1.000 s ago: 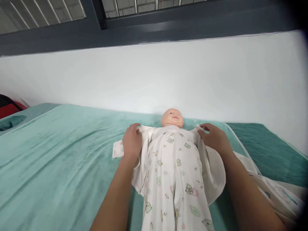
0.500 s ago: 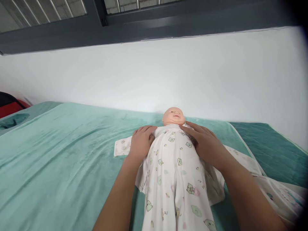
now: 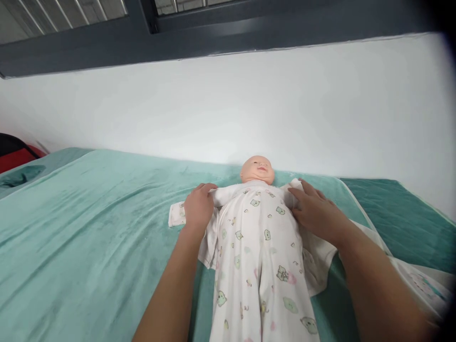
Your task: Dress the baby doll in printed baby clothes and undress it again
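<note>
Doll, lower end out of view

We seem to be in a bedroom, or a room furnished like one: a broad bed spread with soft green covers stands against a plain white wall, under a dark window frame with metal bars beyond. Whether it belongs to a home or a training centre, we cannot tell
</note>
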`<action>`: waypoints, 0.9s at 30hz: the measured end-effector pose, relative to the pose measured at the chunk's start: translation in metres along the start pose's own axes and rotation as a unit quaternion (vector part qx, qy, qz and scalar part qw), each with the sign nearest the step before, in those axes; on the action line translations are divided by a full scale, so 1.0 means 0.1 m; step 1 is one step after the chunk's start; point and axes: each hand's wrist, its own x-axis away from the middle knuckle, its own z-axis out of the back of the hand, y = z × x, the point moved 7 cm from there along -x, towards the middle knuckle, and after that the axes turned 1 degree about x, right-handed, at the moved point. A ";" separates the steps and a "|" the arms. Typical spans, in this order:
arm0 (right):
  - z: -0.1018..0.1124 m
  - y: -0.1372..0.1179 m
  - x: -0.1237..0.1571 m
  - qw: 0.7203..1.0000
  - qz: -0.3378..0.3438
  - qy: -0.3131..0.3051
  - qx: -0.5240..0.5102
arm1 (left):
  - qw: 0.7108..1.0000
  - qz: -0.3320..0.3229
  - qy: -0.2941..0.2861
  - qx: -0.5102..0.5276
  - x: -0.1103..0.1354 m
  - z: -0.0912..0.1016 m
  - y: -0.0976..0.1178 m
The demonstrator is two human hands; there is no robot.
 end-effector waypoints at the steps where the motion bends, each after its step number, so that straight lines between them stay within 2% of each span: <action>1: 0.04 -0.05 0.03 1.000 0.009 0.018 0.010 | 1.000 0.001 0.000 0.006 0.00 -0.01 0.00; 4: 0.16 -0.22 0.11 0.996 0.061 0.071 0.007 | 0.999 -0.009 0.003 0.036 0.00 -0.01 0.01; 6: 0.22 -0.31 0.13 0.992 0.090 0.087 -0.006 | 0.997 -0.039 0.005 0.065 0.00 0.00 0.07; 9: 0.22 -0.41 0.12 0.988 0.131 0.056 -0.066 | 0.990 -0.102 -0.006 0.099 0.04 0.03 0.21; 12: 0.18 -0.46 0.09 0.981 0.160 0.023 -0.110 | 0.979 -0.168 -0.047 0.110 0.09 0.01 0.37; 15: 0.09 -0.38 0.06 0.985 0.145 0.015 -0.094 | 0.972 -0.204 -0.083 0.084 0.13 -0.04 0.45; 23: -0.23 -0.07 -0.11 0.996 0.046 -0.021 -0.073 | 0.966 -0.225 -0.127 -0.022 0.19 -0.10 0.41; 27: -0.26 0.01 -0.17 0.997 0.029 -0.016 -0.073 | 0.972 -0.191 -0.116 -0.069 0.15 -0.13 0.31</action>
